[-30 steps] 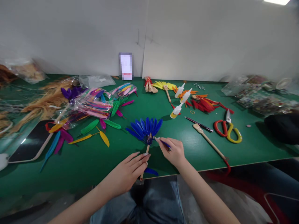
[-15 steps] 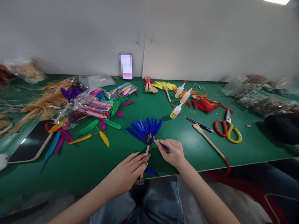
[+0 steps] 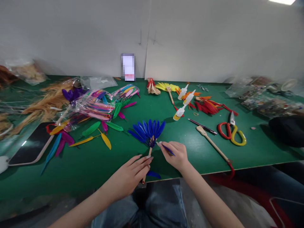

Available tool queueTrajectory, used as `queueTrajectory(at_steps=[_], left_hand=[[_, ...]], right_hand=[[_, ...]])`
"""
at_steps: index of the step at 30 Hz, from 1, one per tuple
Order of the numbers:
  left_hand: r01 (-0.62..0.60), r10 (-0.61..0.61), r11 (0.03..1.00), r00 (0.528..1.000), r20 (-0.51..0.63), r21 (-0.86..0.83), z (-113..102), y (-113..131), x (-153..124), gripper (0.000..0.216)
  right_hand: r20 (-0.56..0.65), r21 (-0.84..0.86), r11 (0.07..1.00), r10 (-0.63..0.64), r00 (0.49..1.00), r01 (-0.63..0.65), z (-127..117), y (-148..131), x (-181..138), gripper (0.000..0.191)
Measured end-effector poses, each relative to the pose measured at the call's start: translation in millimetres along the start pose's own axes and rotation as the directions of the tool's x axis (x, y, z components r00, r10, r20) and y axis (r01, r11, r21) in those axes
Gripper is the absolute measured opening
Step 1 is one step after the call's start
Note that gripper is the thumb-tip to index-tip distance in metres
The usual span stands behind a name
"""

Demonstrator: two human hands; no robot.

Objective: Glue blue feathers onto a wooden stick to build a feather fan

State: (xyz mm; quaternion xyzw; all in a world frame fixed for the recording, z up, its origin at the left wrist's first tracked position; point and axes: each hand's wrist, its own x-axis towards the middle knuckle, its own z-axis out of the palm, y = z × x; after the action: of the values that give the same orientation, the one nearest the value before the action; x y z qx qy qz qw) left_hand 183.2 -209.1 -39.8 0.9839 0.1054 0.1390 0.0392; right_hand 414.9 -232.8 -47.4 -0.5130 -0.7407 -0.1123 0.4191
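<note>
Right hand [image 3: 177,155]: fingertips pinched together on a single blue feather [image 3: 167,148]; the feather's long axis runs from the palm up and leftward, its free end just beside the hub of the blue feather fan [image 3: 147,129]. Left hand [image 3: 129,175]: fingers straight, close together, laid flat over the fan's wooden stick [image 3: 149,153]; the stick runs from the near edge of the green table [image 3: 95,164] away to the hub; the fan spreads away from the person; the right hand lies nearer the hub.

Spread blue fan [image 3: 147,130] lies flat — loose feather [image 3: 167,148] seemingly touching it.
</note>
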Motion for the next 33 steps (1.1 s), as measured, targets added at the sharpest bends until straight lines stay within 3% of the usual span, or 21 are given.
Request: queueTrajectory(at_steps=[12,28,33], left_hand=[[-0.005,0.004,1.000,1.000,0.020,0.012,-2.4,-0.6,2.0,0.041],[-0.002,0.002,1.000,1.000,0.016,0.013,-1.9,-0.7,1.5,0.042],[-0.002,0.002,1.000,1.000,0.012,0.003,0.6,-1.4,0.8,0.043]], right_hand=[[0.058,0.022,0.998,-0.060,0.997,0.059,-2.4,0.1,-0.9,0.005],[0.049,0.049,0.998,-0.050,0.998,0.047,-2.9,1.0,-2.4,0.005],[-0.061,0.153,0.988,0.008,0.998,0.001,-6.7,-1.3,-0.3,0.010]])
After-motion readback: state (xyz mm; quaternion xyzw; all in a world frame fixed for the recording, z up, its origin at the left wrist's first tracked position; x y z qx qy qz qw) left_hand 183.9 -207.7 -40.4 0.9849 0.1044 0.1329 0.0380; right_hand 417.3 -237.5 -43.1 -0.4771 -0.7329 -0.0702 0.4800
